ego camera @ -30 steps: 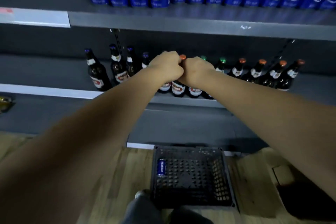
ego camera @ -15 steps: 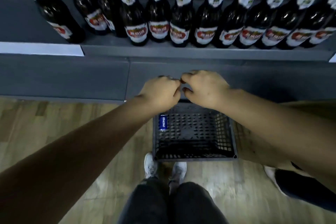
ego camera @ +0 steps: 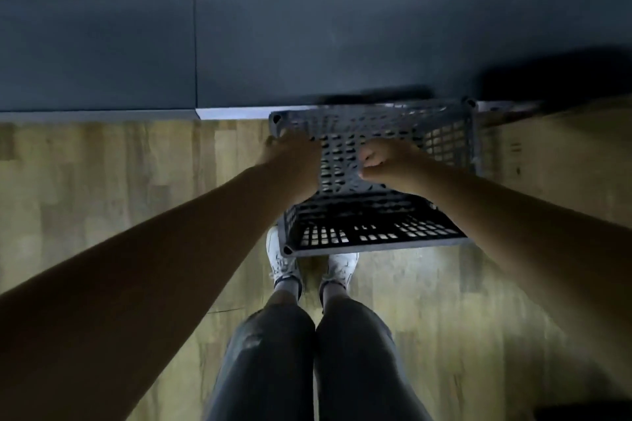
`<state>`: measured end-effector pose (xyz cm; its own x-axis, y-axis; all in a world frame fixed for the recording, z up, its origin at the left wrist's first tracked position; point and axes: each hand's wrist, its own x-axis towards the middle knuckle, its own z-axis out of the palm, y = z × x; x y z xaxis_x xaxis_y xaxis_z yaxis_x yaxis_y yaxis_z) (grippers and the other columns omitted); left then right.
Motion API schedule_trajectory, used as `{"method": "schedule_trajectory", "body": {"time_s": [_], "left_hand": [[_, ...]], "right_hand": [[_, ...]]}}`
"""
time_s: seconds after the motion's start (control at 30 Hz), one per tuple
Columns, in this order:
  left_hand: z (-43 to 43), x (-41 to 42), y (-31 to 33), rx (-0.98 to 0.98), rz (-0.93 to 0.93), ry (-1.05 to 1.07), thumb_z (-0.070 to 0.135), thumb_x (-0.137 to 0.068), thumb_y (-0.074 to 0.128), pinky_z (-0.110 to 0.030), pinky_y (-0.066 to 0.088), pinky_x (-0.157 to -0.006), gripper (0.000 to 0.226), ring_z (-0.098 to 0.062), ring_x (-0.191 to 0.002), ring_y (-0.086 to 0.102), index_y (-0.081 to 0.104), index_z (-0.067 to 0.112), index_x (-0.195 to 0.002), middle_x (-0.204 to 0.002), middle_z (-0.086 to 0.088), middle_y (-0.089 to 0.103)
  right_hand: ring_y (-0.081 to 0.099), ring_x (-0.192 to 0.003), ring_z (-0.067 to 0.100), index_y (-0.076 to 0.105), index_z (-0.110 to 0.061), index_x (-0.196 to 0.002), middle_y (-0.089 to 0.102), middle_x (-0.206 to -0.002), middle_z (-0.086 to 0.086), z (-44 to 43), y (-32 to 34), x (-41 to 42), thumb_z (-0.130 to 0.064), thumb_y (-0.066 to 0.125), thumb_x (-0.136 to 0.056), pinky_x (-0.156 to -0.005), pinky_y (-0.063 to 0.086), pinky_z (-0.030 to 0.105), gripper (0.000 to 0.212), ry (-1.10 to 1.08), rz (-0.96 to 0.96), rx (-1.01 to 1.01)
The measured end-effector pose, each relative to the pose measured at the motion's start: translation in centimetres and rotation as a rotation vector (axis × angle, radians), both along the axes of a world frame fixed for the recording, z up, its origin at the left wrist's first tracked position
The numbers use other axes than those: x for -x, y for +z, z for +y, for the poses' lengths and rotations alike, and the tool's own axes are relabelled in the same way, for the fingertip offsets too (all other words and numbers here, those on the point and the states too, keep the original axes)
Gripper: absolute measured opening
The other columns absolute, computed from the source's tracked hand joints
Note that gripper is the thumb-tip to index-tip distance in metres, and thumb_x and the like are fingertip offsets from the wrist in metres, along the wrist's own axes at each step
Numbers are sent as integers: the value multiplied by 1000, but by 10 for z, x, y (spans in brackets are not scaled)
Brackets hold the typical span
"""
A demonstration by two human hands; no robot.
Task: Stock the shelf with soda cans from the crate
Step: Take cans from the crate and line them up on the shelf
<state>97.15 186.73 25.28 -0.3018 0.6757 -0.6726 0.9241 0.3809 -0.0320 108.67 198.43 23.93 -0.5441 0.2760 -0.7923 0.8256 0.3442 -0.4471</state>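
A black perforated plastic crate (ego camera: 444, 137) stands on the wooden floor against the base of the shelf unit (ego camera: 307, 44). Both my arms reach down into it. My left hand (ego camera: 294, 161) is low at the crate's left side, its fingers turned away from the camera. It covers the spot where a blue soda can lay, so no can is visible. My right hand (ego camera: 386, 164) hovers over the middle of the crate with its fingers curled in and nothing visible in them.
My legs and white shoes (ego camera: 282, 260) stand just in front of the crate. A brown cardboard surface (ego camera: 564, 147) lies to the crate's right. Wooden floor (ego camera: 119, 181) stretches to the left. The shelves with bottles and cans are out of view.
The view has tipped down from the shelves to the floor. Both hands dropped from shelf height into the crate and moved apart. The blue can is now hidden under my left hand.
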Motion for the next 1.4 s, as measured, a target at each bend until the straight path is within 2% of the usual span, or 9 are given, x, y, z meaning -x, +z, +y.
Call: {"method": "schedule_trajectory", "body": {"time_s": [0.37, 0.47, 0.6, 0.7, 0.93, 1.03, 1.1, 1.2, 1.4], "left_hand": [[-6, -6, -200, 74, -242, 158, 18, -92, 47, -43, 45, -94, 43, -35, -121, 43, 40, 5, -132, -132, -18, 43], [-9, -8, -262, 39, -375, 562, 18, -92, 49, -37, 46, -82, 43, -36, -112, 52, 42, 3, -132, -128, -22, 48], [-3, -12, -332, -79, -492, 1365, 22, -94, 48, -34, 48, -72, 41, -32, -97, 58, 46, 6, -132, -117, -16, 57], [1, -14, -371, -103, -497, 1616, 21, -97, 46, -23, 36, -46, 38, -19, -68, 50, 44, 9, -133, -106, -9, 55], [19, -32, -420, -144, -364, 1652, 25, -93, 51, -39, 48, -88, 62, -36, -118, 49, 20, 11, -145, -142, -12, 33], [24, -46, -413, -89, -367, 1427, 22, -92, 50, -39, 44, -94, 67, -37, -120, 42, 15, 10, -147, -149, -14, 16], [27, -57, -408, -110, -441, 1341, 19, -91, 51, -33, 44, -85, 58, -35, -108, 48, 25, 5, -141, -143, -16, 32], [35, -81, -401, -70, -685, 1238, 11, -94, 46, -42, 44, -90, 35, -41, -115, 53, 50, -9, -122, -125, -28, 54], [27, -85, -414, 28, -822, 1332, 13, -98, 42, -41, 47, -96, 33, -38, -113, 57, 56, -8, -120, -122, -26, 59]], "right_hand": [[53, -116, 33, 20, -13, -150, 47, -133, 17, -13, -189, -19, -18, 51, -98, -98, 45, 42, 61, -33, -343, 90], [55, -110, 34, 22, -11, -149, 49, -128, 19, -21, -244, -14, -16, 48, -98, -85, 48, 41, 57, -43, -326, 122], [45, -72, 19, 36, -7, -138, 52, -98, 10, -31, -319, -12, -18, 50, -97, -58, 33, 28, 45, -27, -301, 122], [44, -70, 20, 40, -5, -133, 49, -94, 11, -36, -369, -13, -17, 50, -96, -55, 28, 29, 40, -32, -317, 165], [49, -81, 25, 47, -10, -97, 48, -90, 12, -26, -414, -21, -13, 52, -93, -60, 35, 30, 7, -31, -329, 120], [26, -55, 20, 27, -12, -64, 26, -64, 5, -18, -419, -26, -7, 49, -91, -51, 16, 32, 35, -62, -325, 101], [28, -52, 20, 23, -15, -60, 24, -61, 5, -14, -418, -28, -5, 48, -90, -49, 20, 31, 40, -112, -306, 70], [55, -73, 22, 47, -13, -66, 49, -73, 12, -13, -412, -28, -11, 49, -94, -65, 45, 18, 28, -165, -280, 64], [55, -84, 22, 56, -13, -108, 57, -90, 8, -3, -418, -19, -24, 52, -94, -64, 34, 22, 18, -336, -184, -24]]}}
